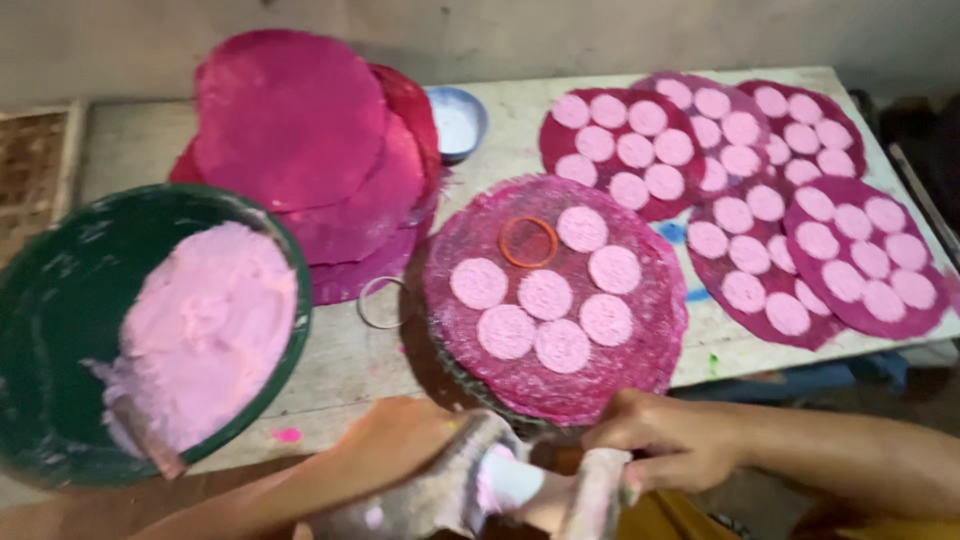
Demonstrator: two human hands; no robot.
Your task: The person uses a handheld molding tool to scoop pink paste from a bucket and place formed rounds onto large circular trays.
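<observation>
**A:** From the head camera, what were the hands doing?

**B:** Both sat at the near table edge. The left hand (395, 440) was curled around a grey cloth bag (450, 490) smeared with pink paste; the right hand (665, 440) had its fingers closed on the bag's other fold. Blur hid the fingertips.

**A:** And in front of them?

**B:** A round magenta sheet (555, 300) on the pale table (350, 360), carrying seven pink paste discs (545, 295) and an orange ring (528, 241) lying among them near its far side.

**A:** To the left?

**B:** A green bowl (60, 300) heaped with pink paste (205, 335), a spatula (140, 440) stuck in it. Behind lay a stack of bare magenta sheets (300, 140), a small blue bowl (457, 120) beside them, and a metal ring (380, 302) on the table.

**A:** The right?

**B:** Four more filled sheets (790, 200), overlapping, each covered in discs.
</observation>
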